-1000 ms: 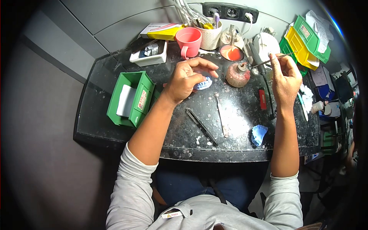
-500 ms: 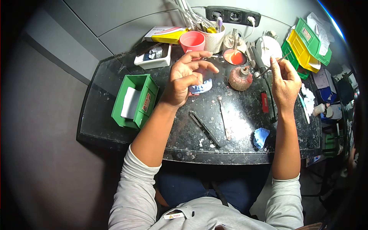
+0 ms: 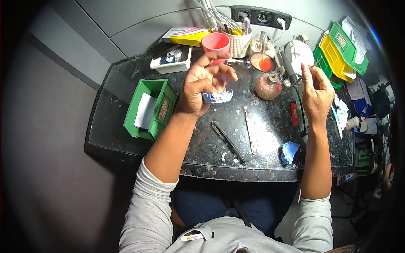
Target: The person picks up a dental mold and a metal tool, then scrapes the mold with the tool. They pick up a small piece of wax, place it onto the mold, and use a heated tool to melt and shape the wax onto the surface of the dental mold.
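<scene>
My left hand [image 3: 195, 90] is raised over the bench, its thumb and fingers closed on a blue dental cast [image 3: 218, 98] with a bit of pink on it; the index finger arches above. In my right hand [image 3: 319, 96] a thin metal dental tool [image 3: 298, 79] is pinched between thumb and fingers, its lower end pointing left near a round glass burner [image 3: 267, 88] with a metal neck. A second blue dental cast [image 3: 289, 152] lies near the front edge, left of my right forearm. Between my arms lie a slim pale-handled tool [image 3: 249, 130] and a black pen-like tool [image 3: 228, 142].
A green bin [image 3: 168, 103] holding white paper stands left. Behind are a white tray [image 3: 171, 66], a pink cup [image 3: 216, 41], a woven tool holder [image 3: 239, 45] and a dish of orange-pink material [image 3: 265, 64]. A red lighter [image 3: 294, 113] lies beside a black cable.
The cast in my left hand has turned and now shows a flatter, rougher side. My right hand keeps its hold on the tool. The whole view has shifted slightly.
</scene>
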